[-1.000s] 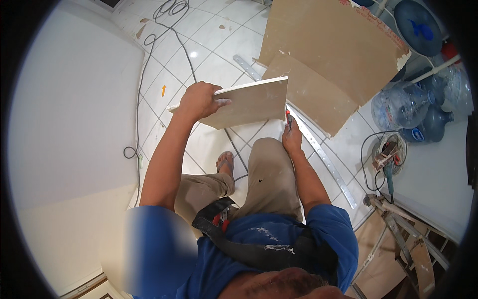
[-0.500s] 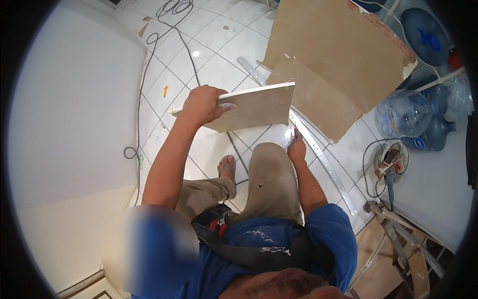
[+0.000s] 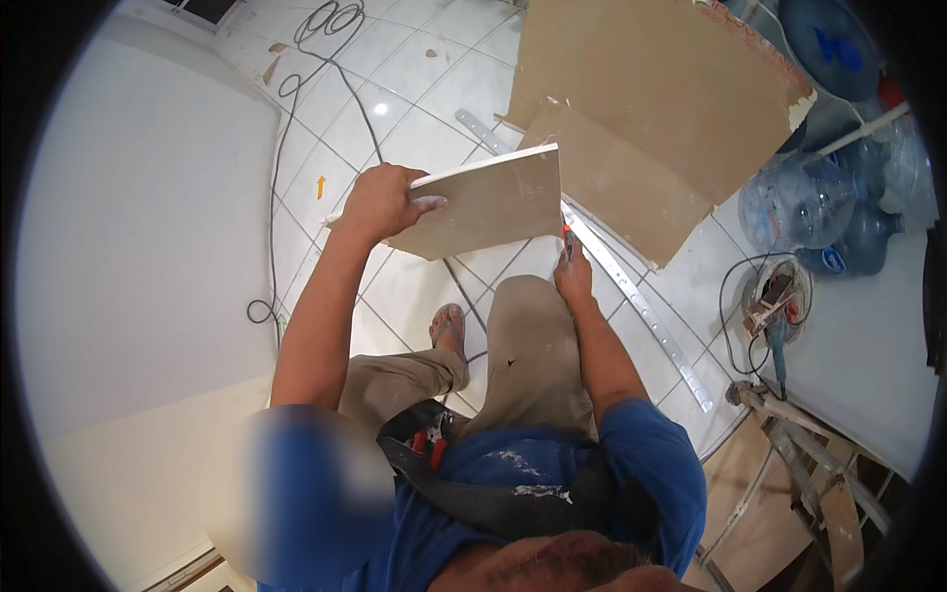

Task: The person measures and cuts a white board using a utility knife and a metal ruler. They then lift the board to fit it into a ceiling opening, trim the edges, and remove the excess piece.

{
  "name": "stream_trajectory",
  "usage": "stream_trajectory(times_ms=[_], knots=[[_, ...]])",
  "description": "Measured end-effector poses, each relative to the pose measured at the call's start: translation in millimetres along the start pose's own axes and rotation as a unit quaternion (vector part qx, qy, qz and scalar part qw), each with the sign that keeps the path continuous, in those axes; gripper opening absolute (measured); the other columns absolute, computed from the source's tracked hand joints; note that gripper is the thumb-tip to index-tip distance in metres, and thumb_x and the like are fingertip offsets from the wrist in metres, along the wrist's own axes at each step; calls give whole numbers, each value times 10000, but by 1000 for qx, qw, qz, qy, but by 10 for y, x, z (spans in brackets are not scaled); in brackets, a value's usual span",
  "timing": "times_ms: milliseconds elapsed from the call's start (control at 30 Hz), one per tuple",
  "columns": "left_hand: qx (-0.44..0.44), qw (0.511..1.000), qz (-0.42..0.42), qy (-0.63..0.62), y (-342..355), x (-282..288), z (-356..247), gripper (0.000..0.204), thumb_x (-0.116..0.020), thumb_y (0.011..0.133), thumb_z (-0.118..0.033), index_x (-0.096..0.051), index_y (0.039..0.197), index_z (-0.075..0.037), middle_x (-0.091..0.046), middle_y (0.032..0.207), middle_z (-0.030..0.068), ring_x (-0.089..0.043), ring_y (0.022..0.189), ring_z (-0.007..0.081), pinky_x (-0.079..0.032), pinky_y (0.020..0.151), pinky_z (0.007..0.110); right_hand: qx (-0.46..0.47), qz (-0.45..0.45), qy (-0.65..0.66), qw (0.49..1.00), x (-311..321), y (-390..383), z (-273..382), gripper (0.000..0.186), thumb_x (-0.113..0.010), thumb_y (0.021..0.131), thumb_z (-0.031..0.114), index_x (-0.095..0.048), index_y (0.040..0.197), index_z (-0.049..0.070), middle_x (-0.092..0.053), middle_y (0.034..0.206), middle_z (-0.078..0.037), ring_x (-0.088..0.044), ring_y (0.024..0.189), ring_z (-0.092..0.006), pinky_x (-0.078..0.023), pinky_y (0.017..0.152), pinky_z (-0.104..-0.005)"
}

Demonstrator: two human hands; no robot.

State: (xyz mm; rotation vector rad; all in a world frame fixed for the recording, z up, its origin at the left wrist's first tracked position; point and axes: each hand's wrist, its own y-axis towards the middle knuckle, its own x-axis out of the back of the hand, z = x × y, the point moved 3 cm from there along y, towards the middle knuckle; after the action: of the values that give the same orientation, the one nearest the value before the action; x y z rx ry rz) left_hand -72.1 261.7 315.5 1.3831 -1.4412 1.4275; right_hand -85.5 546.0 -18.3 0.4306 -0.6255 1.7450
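Observation:
A cut piece of plasterboard (image 3: 493, 202), brown-faced with a white edge, is held up tilted above the floor. My left hand (image 3: 383, 205) grips its left end, thumb on the brown face and fingers behind. Low at the board's right edge, my right hand (image 3: 573, 276) is closed round a red utility knife (image 3: 567, 237). The knife's tip is close to that edge; I cannot tell whether it touches. A long perforated metal strip (image 3: 636, 304) lies on the floor just right of my right hand.
Larger brown boards (image 3: 651, 109) lie ahead on the white tiles. Water bottles (image 3: 794, 207), a bucket with a power tool (image 3: 774, 331) and a stepladder (image 3: 799, 444) stand on the right. A dark cable (image 3: 279, 197) runs along the left wall. Pliers (image 3: 429, 439) sit in my belt.
The board and my left hand have shifted slightly left and away from me. My right hand has moved left and forward, bringing the knife up beside the board's right edge.

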Motion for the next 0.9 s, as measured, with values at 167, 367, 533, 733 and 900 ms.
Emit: stream_trajectory(times_ms=[167, 367, 533, 733, 900], knots=[[-3, 1000, -8, 4, 37, 42, -1, 432, -819, 806, -430, -791, 1110, -124, -759, 878, 172, -732, 833, 354, -575, 800, 434, -5, -21, -25, 999, 62, 53, 72, 333, -528, 1006, 133, -493, 1320, 27, -663, 1078, -310, -668, 973, -486, -525, 839, -581], [-6, 1000, -16, 11, -32, -8, -6, 454, -834, 793, -444, -793, 1106, -118, -758, 873, 182, -733, 844, 371, -581, 796, 426, -21, 26, -65, 997, -34, 78, -48, 396, -529, 959, 83, -473, 1343, 11, -676, 992, -302, -689, 926, -488, -545, 818, -580], [-16, 999, 0, 30, -35, -8, -4, 449, -796, 820, -490, -790, 1146, -182, -764, 896, 157, -730, 876, 347, -577, 829, 436, -67, 104, -148, 981, -135, 97, -423, 350, -543, 945, 108, -492, 1277, 7, -707, 1012, -297, -705, 978, -463, -558, 869, -556], [-10, 999, 2, 37, -64, 73, -193, 414, -786, 840, -466, -790, 1137, -178, -760, 878, 152, -729, 857, 345, -575, 818, 437, -121, -37, 1, 992, -136, -183, -1016, 385, -565, 1001, 214, -471, 1316, 14, -714, 969, -266, -728, 823, -391, -582, 725, -510], [-5, 1000, -11, 13, -333, -83, -110, 383, -794, 844, -407, -788, 1104, -126, -752, 833, 166, -727, 775, 357, -580, 753, 427, -183, 39, 446, 875, 235, -334, -508, 404, -549, 1053, 265, -486, 1386, 44, -689, 1040, -152, -654, 678, -172, -538, 534, -309]])
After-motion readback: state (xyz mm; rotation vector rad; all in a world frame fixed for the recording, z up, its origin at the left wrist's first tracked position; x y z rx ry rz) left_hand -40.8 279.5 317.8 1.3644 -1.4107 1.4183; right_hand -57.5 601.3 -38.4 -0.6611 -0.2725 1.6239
